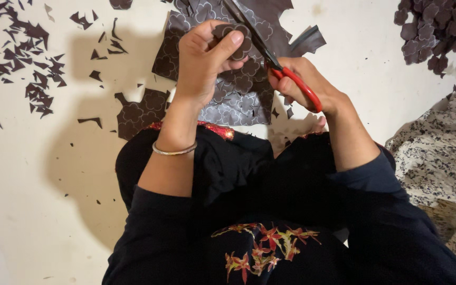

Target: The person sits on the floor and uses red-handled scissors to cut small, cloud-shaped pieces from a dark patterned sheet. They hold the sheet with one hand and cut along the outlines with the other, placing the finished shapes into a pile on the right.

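My left hand (207, 60) pinches a small dark brown scalloped flower cut-out (241, 45) between thumb and fingers, held above my lap. My right hand (304, 84) grips red-handled scissors (270, 55), whose blades point up and left and meet the cut-out's edge. Beneath both hands lies a dark brown sheet (238, 97) printed with pale flower outlines, draped over my knees. A thin metal bangle (174, 151) circles my left wrist.
Small dark offcuts (32, 63) are scattered over the pale floor at the upper left. A heap of finished flower cut-outs (431, 31) sits at the upper right. A speckled black-and-white cloth (442, 158) lies on the right. A cut piece of sheet (141, 113) rests by my left knee.
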